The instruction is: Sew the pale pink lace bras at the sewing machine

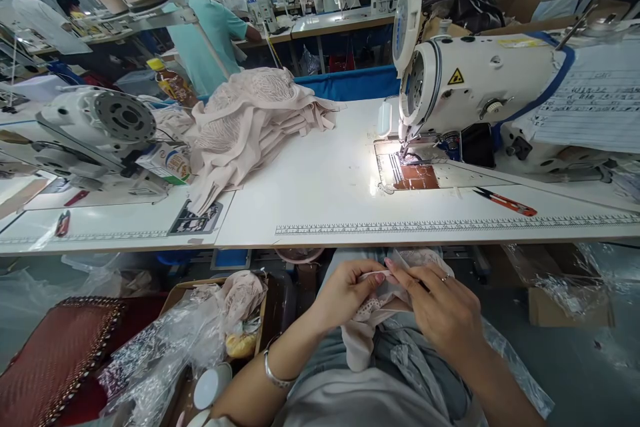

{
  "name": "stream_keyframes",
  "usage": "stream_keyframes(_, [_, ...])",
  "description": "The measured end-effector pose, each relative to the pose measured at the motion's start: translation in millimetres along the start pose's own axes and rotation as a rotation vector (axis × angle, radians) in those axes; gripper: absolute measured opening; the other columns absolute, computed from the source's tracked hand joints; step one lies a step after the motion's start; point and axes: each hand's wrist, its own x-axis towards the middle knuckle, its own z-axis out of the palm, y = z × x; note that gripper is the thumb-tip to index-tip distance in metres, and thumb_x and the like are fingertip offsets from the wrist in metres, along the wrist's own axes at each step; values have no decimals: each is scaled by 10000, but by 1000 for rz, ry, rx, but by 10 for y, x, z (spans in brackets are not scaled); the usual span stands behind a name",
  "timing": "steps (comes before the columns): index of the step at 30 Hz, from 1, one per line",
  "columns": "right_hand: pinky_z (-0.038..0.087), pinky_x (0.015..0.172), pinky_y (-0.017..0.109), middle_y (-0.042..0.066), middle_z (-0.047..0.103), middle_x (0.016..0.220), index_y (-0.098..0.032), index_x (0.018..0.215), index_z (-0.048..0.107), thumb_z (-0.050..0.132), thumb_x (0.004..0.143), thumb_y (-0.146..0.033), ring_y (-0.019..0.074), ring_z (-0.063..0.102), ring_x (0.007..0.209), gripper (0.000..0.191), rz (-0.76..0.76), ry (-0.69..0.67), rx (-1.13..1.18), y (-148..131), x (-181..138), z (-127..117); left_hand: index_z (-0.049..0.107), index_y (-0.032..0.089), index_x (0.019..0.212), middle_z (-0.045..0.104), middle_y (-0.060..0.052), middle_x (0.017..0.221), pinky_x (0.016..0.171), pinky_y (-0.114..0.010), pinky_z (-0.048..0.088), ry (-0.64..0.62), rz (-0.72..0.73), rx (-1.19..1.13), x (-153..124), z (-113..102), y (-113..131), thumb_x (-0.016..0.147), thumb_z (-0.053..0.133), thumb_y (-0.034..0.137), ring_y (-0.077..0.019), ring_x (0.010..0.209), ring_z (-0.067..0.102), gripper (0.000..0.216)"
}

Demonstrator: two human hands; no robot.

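Observation:
My left hand (347, 292) is closed, thumb and fingers pinching the edge of a pale pink lace garment (359, 340) above my lap. Close beside it, my right hand (443, 307) grips the same garment with its fingers bent together. The fingertips of both hands nearly meet at the fabric's upper edge. Part of the cloth hangs down between my hands, and some lace shows behind the right one. Whether the right hand also holds something small is hidden.
A lit sewing machine (450, 80) stands on the white table (310, 180). Orange-handled thread snips (505, 201) lie near its front edge. A heap of pink lace garments (250, 120) is at the left, by another sewing machine (95, 133). Below left stands a box (267, 313) with plastic bags.

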Motion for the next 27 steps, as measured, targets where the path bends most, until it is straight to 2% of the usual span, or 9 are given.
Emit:
stream_keyframes(5, [425,658,303,24,674,797,-152,1256,682,588,945,-35,151,601,718,346,4,10,-19,-16,37,-10,716,96,911,416,43,603,540,-218,252,0,18,10,-1,-3,-5,922,577,435,-87,568,308,367])
stream_keyframes(9, [457,647,284,24,659,795,-190,1313,657,525,959,-13,146,615,712,417,71,17,121,-36,8,37,694,97,873,506,16,661,587,-212,318,1,35,13,5,21,11,916,592,388,-96,616,392,311])
stream_keyframes(11, [472,629,270,23,652,783,-235,1316,660,483,989,-61,144,617,697,410,182,17,303,-66,-1,65,672,101,835,560,-4,708,631,-209,356,4,69,61,17,38,16,918,586,348,-105,659,443,275])
stream_keyframes(14, [443,530,258,11,612,718,-261,1294,670,483,1027,-263,136,568,596,326,507,-67,785,-137,32,85,633,114,766,566,1,686,638,-203,362,-61,133,174,36,67,25,946,523,287,-97,641,448,272])
stream_keyframes(17, [240,387,234,-63,378,531,-221,993,743,590,951,-529,80,292,410,346,856,-61,1377,-171,98,83,599,127,729,507,23,635,586,-200,323,-148,144,223,37,92,37,964,487,276,-84,588,398,300])
stream_keyframes(20, [156,389,241,-86,227,466,-196,515,487,711,843,-576,59,175,406,549,1034,103,1671,-41,140,51,585,134,715,490,23,634,560,-210,295,-168,118,249,22,77,36,971,483,304,-86,572,377,324])
stream_keyframes(22, [184,392,243,-83,218,444,-201,467,333,767,816,-475,61,193,405,621,1089,271,1649,154,135,0,582,136,717,503,15,654,567,-217,301,-194,99,208,12,30,24,979,481,341,-91,580,385,348])
stream_keyframes(25, [207,391,227,-82,238,463,-195,507,343,751,838,-369,64,185,413,553,1054,590,1393,437,90,-83,594,134,723,487,17,654,583,-223,306,-194,67,97,3,-52,9,990,481,430,-95,592,376,414])
stream_keyframes(27, [253,402,225,-66,329,514,-204,585,478,689,897,-427,77,260,432,437,935,447,1187,477,57,-98,626,129,751,513,7,683,610,-227,320,-176,58,75,7,-73,13,992,479,469,-103,624,401,442])
